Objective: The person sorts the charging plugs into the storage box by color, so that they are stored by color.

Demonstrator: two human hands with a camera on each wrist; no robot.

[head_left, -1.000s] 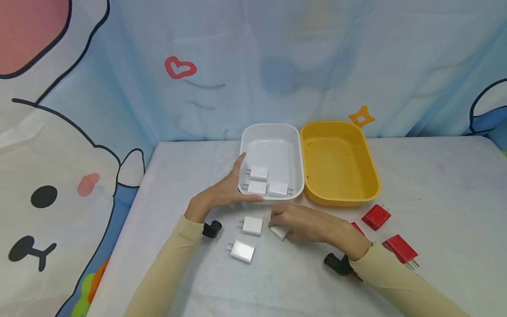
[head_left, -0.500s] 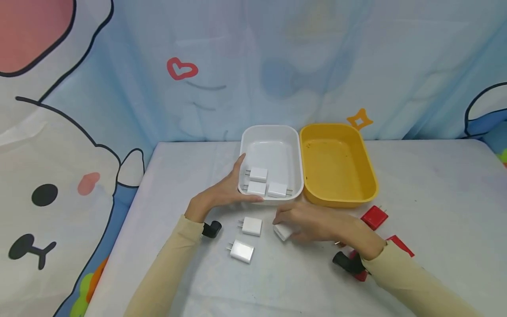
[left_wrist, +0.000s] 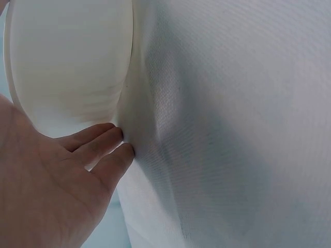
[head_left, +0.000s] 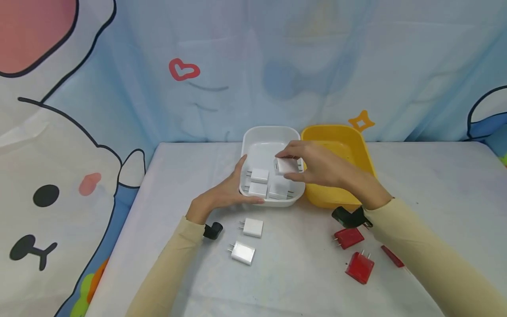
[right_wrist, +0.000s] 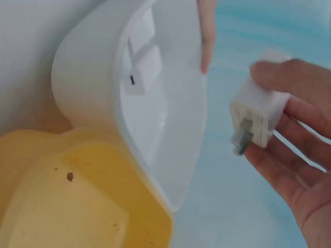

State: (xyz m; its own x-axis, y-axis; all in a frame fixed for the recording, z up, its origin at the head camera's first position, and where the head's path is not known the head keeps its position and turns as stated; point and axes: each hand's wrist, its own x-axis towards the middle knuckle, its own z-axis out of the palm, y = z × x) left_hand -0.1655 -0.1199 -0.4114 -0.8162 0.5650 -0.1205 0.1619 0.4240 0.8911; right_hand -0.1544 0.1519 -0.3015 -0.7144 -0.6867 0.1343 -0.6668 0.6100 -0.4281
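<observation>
My right hand [head_left: 322, 163] pinches a white charger plug [head_left: 286, 166] between thumb and fingers, above the right side of the white tray [head_left: 263, 147]. In the right wrist view, the prongs of that charger plug [right_wrist: 253, 113] point away from the palm. My left hand [head_left: 222, 189] rests against the tray's front left corner, thumb along the front rim and fingers spread up the left side. The left wrist view shows its fingers [left_wrist: 111, 163] nearly straight beside the tray's outer wall. Three white charger plugs [head_left: 259, 175] lie in the tray's front part.
A yellow tray [head_left: 338, 193] stands right beside the white one, partly behind my right hand. Two white charger plugs [head_left: 243, 253] lie on the table in front. Red charger plugs [head_left: 360, 267] lie at the right, some partly under my forearm. A printed curtain [head_left: 237, 66] hangs behind.
My right hand has lifted the white charger plug off the table and carried it up and forward over the white tray. The left hand has stayed at the tray corner.
</observation>
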